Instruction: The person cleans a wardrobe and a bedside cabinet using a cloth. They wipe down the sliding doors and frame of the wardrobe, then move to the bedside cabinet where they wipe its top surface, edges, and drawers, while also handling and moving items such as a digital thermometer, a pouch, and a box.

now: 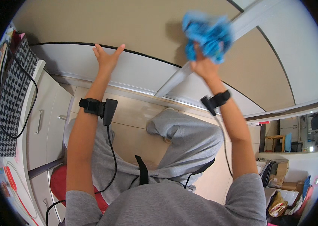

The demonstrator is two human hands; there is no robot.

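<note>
A crumpled blue cloth (208, 35), blurred by motion, is held in my right hand (205, 65) against or just over the wardrobe's sliding doors, near the pale vertical frame (173, 80) between two panels. My left hand (106, 58) has its fingers spread and holds nothing; its fingertips rest at the dark strip between the beige panel (130, 25) and the white lower panel (139, 69). Each wrist wears a black strap with a small device and a cable.
On the left stand white drawers (39, 121) with a houndstooth box (12, 99) of papers and a loose black cable on top. A red seat (58, 180) is under me. Cardboard boxes (281, 172) and bags lie at the lower right, below a mirror or window (303, 132).
</note>
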